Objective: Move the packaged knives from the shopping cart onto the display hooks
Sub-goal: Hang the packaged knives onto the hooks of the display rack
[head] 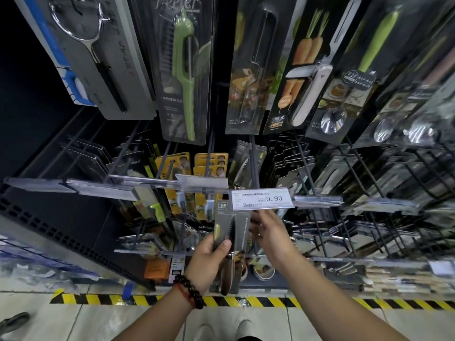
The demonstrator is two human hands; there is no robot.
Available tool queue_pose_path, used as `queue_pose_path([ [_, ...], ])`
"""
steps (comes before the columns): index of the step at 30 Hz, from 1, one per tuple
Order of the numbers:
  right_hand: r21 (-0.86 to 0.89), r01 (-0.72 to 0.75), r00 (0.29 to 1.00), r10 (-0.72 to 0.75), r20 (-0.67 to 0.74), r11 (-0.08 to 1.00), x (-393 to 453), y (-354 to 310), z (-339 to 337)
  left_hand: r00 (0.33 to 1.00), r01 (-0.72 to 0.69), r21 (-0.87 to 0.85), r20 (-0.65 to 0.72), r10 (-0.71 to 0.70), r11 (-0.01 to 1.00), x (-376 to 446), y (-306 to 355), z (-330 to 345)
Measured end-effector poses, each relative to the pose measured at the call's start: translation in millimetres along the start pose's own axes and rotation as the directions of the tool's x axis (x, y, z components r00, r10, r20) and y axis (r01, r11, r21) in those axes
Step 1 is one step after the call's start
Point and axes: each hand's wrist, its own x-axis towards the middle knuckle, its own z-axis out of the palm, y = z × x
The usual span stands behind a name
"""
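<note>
**Here, one knife pack held up at the hook**

Right in front of the rack, the left hand [211,257] grips a single flat knife pack [230,244], thumb curled across its front. The pack is grey card under clear plastic, long and narrow, upright, with one serrated blade showing and a brown handle at the lower end. Its top edge sits just below the white price tag [261,198] reading 9.90. The right hand [267,236] is beside the pack's right edge with its fingers loosely spread toward the card; whether they touch it I cannot tell. On the left wrist sit two bands: a bracelet [189,290] of dark round beads and a thin red cord. Behind the tag a dark metal hook [254,166] carries a similar serrated pack. Two columns of orange packs [211,166] hang left of it. Yellow-and-black striped tape [103,299] runs along the tiled floor.
</note>
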Motion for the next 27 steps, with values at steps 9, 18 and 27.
queue_pose_path([
  [9, -0.2, 0.258, 0.964, -0.239, 0.114, 0.945, -50, -27, 16, 0.997, -0.061, 0.065, 0.061, 0.057, 0.996, -1, 8, 18],
  [18, -0.212, 0.324, 0.942, -0.335, -0.015, 0.922, -45, -38, 21, 0.607, -0.506, 0.663, -0.181, 0.773, 0.552, -33, 79, -19],
  [27, -0.181, 0.358, 0.923, -0.377, -0.082, 0.916, -39, -48, 37, 0.521, -0.229, 0.953, -0.052, 0.852, 0.199, -6, 107, -32],
])
